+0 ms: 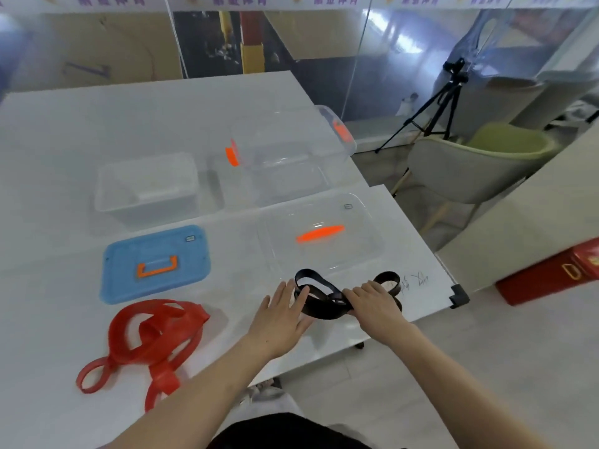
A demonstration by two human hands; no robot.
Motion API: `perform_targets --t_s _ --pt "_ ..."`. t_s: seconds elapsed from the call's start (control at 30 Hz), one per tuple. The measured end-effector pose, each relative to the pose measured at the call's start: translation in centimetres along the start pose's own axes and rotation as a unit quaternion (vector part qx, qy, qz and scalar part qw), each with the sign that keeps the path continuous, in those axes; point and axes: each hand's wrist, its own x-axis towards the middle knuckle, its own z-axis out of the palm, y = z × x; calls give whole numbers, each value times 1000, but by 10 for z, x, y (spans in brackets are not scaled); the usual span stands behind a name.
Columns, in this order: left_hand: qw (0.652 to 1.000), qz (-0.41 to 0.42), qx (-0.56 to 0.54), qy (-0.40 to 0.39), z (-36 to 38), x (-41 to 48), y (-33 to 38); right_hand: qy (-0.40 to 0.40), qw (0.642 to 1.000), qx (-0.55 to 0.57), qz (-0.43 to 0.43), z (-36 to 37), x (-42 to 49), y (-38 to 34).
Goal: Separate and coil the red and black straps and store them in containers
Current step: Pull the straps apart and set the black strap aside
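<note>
Now the black strap (324,307) lies left to right between our hands at the near right of the table (64,140), our left hand (278,319) touching its left loop with spread, straight fingers, our right hand (376,304) curling its fingers over the middle, and the red strap (146,338) lies well to the left.

I am looking across a white table (97,124) at a glass wall (324,53) that is catching pale reflections of light. A banner (243,0) with purple characters is running along its top. To my right a black tripod (428,118) is standing just beyond a green chair (486,163), and a red box (547,277) is lying on the pale floor (486,367).
</note>
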Motion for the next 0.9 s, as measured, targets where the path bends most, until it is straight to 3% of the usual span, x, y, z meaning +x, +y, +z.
perform_targets --t_s 0.2,0.37,0.5,0.9 --pt "999 3 35 -30 2 34 15 32 998 -30 -41 34 25 50" --pt "998 -18 41 -34 7 46 31 -16 997 -12 -70 63 48 80" --pt "995 -97 7 -17 12 51 47 -105 990 -3 -92 79 56 92" --pt "972 -230 -30 34 24 55 105 -79 979 68 -177 65 61 120"
